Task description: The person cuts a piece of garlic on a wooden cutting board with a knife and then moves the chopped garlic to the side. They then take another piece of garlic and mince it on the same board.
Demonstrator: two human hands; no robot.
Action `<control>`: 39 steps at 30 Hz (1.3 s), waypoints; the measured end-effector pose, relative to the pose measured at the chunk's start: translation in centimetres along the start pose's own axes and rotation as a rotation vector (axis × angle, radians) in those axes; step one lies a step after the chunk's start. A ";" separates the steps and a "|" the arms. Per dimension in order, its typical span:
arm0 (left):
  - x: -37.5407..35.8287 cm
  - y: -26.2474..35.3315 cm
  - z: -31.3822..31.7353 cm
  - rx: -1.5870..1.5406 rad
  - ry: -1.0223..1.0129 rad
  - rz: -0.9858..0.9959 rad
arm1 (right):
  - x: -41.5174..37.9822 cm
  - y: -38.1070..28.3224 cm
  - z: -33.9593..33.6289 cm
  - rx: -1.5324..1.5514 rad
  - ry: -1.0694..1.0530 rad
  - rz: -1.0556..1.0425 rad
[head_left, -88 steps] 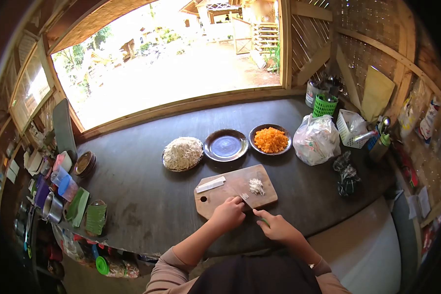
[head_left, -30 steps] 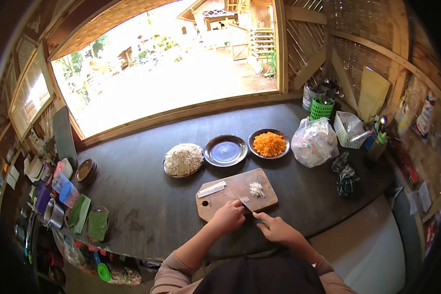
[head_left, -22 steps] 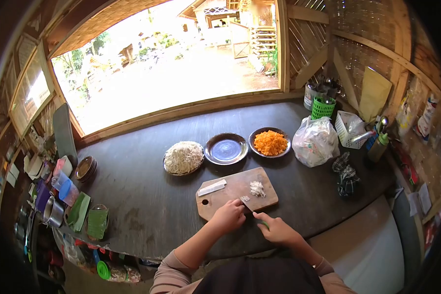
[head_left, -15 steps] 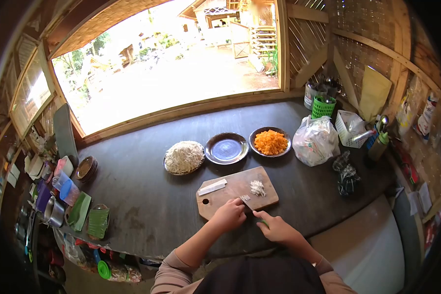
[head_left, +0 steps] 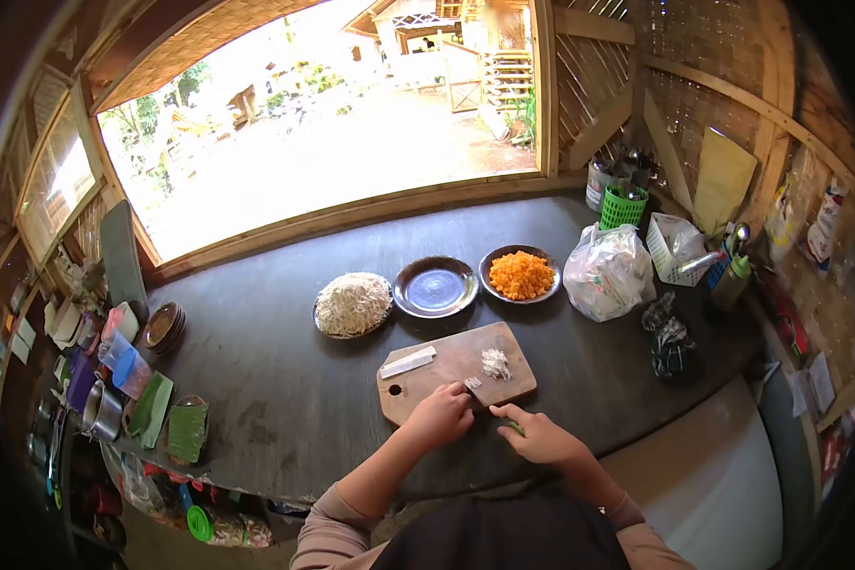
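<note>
A wooden cutting board [head_left: 451, 366] lies in front of me, with a flat white strip [head_left: 408, 362] at its left and a heap of thin white pieces [head_left: 495, 364] at its right. My left hand [head_left: 441, 416] is closed at the board's near edge; what its fingers press on is too small to name. Beside it, my right hand [head_left: 534, 435] grips a knife [head_left: 512, 427] by its green handle. A few white cut pieces [head_left: 472, 383] lie just beyond my left fingertips.
Behind the board stand a plate of white shreds [head_left: 352, 304], an empty dark plate [head_left: 436, 287] and a plate of orange pieces [head_left: 521, 275]. Plastic bags [head_left: 610, 273] and baskets [head_left: 624, 207] are at right. Green leaves [head_left: 188, 429] and containers [head_left: 130, 370] line the left.
The knife blade has lowered beside my left fingers and shows less. My right hand has shifted slightly. The whole view has moved a little to the left.
</note>
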State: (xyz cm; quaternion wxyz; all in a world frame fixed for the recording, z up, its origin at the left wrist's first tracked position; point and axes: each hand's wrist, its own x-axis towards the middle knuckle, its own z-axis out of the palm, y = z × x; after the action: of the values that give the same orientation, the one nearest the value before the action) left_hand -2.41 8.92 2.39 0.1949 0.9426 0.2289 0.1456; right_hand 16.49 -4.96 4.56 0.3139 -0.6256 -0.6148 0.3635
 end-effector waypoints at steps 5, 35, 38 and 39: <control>-0.2 0.0 0.4 -0.019 0.012 -0.020 | -0.5 -1.3 -0.6 0.003 -0.054 0.071; -0.2 0.2 0.3 0.031 -0.004 0.011 | -0.9 -1.2 0.1 -0.013 0.009 0.033; -0.2 0.7 0.1 0.002 0.049 0.031 | 0.1 -0.5 1.4 0.005 0.046 -0.006; -0.2 0.5 0.4 0.000 0.049 0.033 | 0.3 0.0 1.7 0.010 0.092 -0.064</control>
State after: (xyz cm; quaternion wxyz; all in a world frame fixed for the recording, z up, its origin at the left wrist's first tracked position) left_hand -2.24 8.34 2.21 0.1867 0.9424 0.2181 0.1718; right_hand 15.05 -4.71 3.64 0.3564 -0.6202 -0.6174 0.3274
